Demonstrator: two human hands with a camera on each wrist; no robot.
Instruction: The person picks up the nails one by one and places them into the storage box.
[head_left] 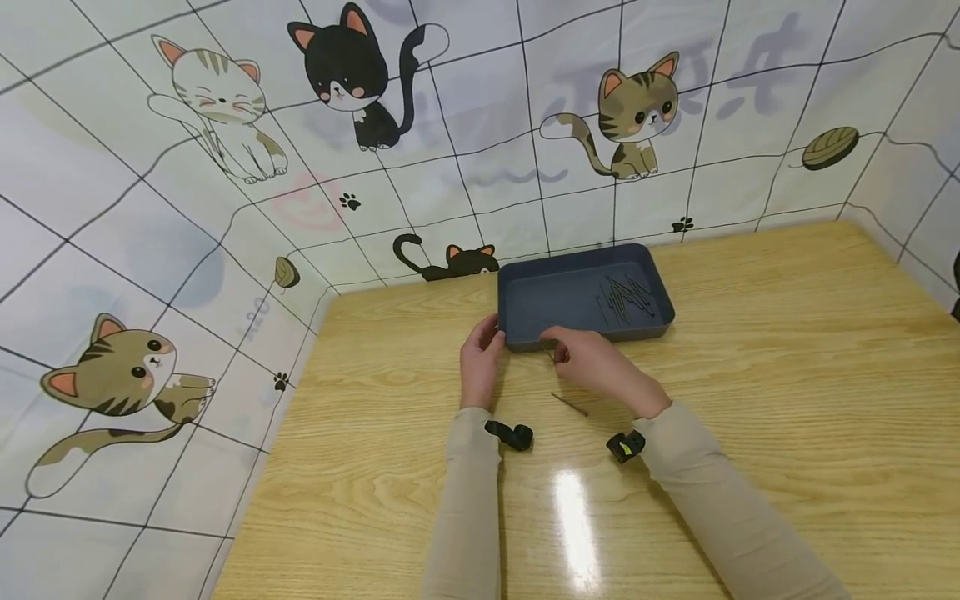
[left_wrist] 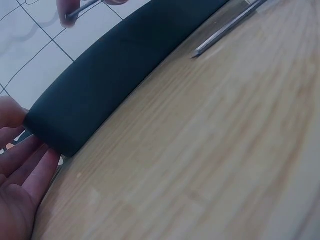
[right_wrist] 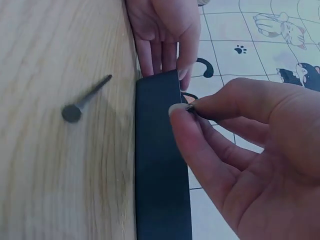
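Note:
At the front left corner of a dark blue tray [head_left: 525,343], my left hand [head_left: 480,362] grips the wall between thumb and fingers. My right hand [head_left: 596,360] is near the middle of the tray's front rim. Between its thumb and index finger it pinches a nail [left_wrist: 84,9], mostly hidden by the fingertips in the right wrist view. Another nail [right_wrist: 90,97] lies on the table in front of the tray, its round flat head plain in that view. Inside the tray, several nails [head_left: 628,296] lie in a loose heap toward the right end.
The tray stands on a wood-grain table [head_left: 375,467], near its back edge. Behind and to the left rises a wall covering [head_left: 495,108] with printed cats and grid lines. A dark object [head_left: 956,287] shows at the far right edge.

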